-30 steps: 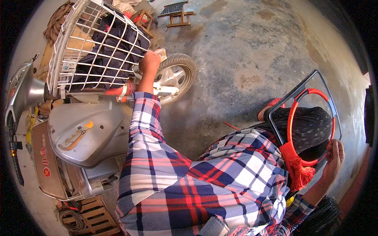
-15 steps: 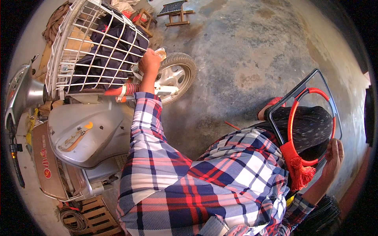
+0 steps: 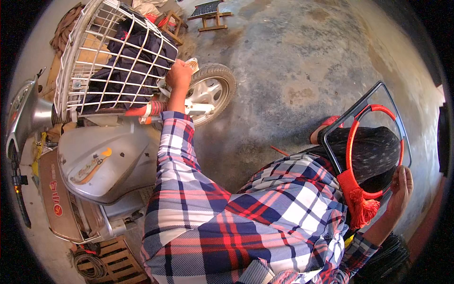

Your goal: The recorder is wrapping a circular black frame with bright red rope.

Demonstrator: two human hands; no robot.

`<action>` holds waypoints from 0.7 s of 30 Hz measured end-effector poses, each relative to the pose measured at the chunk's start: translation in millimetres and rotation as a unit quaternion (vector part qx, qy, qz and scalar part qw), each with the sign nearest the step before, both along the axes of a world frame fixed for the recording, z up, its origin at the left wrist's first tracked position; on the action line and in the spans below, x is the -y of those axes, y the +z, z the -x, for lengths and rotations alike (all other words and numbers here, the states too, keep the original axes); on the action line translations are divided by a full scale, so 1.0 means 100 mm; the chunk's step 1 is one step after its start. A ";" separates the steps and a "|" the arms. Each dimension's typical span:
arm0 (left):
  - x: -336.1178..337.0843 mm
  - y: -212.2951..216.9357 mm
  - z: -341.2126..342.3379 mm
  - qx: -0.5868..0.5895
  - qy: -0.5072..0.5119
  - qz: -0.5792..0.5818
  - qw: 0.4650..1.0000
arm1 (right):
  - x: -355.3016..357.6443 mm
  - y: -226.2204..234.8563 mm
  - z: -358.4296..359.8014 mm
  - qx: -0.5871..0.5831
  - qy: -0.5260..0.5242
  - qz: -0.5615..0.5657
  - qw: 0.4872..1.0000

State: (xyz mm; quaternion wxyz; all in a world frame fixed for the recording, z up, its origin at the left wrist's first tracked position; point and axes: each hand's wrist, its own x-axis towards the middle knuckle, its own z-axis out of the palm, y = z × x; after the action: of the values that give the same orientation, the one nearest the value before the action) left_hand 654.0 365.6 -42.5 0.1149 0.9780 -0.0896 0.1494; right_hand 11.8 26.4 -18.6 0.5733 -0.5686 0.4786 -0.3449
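Note:
My left hand is closed beside the right side of a white wire basket. A small cream-and-tan piece shows just past its fingers; whether the hand holds that piece or part of the scooter is hidden. At the right, a ring wrapped in red cord hangs with a black rectangular frame, over dark speckled trousers. A red woven band with a loose fringe hangs from the ring's lower left. Close by the ring's lower right, my right hand has its fingers pressed together; what they pinch is too small to make out.
A silver scooter with a front wheel stands at the left, dark cloth in its basket. A low wooden stool stands on the concrete floor at the back. Wooden slats and coiled cable lie lower left.

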 end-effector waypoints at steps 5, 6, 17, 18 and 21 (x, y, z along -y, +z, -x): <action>0.01 0.08 0.07 -0.022 -0.001 0.004 1.000 | -0.01 -0.04 0.00 -0.002 0.005 0.003 1.000; 0.00 0.08 0.07 -0.023 -0.005 0.009 1.000 | -0.01 -0.04 -0.01 -0.001 0.002 0.002 1.000; 0.20 0.27 0.39 -0.010 -0.014 -0.050 0.999 | -0.02 -0.02 -0.03 0.005 0.006 -0.005 1.000; 0.20 0.27 0.40 -0.007 -0.006 -0.052 0.999 | -0.02 -0.02 -0.02 0.009 0.010 -0.009 1.000; 0.22 0.26 0.39 -0.010 0.003 -0.052 0.999 | -0.01 -0.04 0.00 0.010 0.002 -0.013 1.000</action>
State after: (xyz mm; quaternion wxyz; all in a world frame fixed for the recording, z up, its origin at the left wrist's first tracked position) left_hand 614.9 343.5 -16.5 0.0639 0.9843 -0.0937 0.1349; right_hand 12.0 27.9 -23.0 0.5860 -0.5589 0.4762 -0.3426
